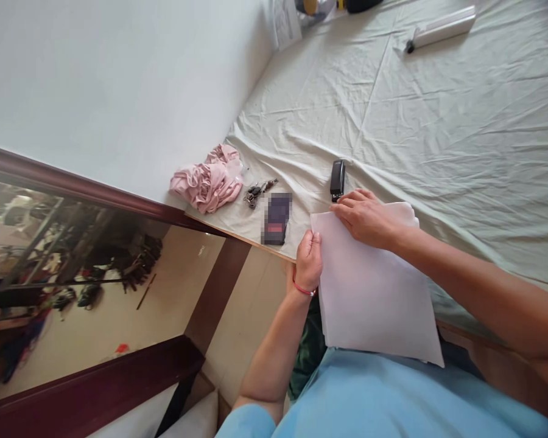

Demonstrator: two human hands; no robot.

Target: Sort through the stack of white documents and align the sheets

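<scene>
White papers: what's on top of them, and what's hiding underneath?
The right hand lies on the white papers by their far edge; the left hand holds their left edge. Wrinkled cloth shows beyond the far edge, but whatever is directly underneath is covered.

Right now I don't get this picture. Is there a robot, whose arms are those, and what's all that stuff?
There's no robot here. A person wears a camera on their head, looking forward and down, so you see their own two arms. The left hand pinches the side of a stack of white paper; the right hand lies over its top edge. On the pale cloth are what looks like a black stapler, a blurred-out phone-like thing, some keys and a bunched pink cloth. Farther off lies a long white object; I can't tell what it is.
</scene>
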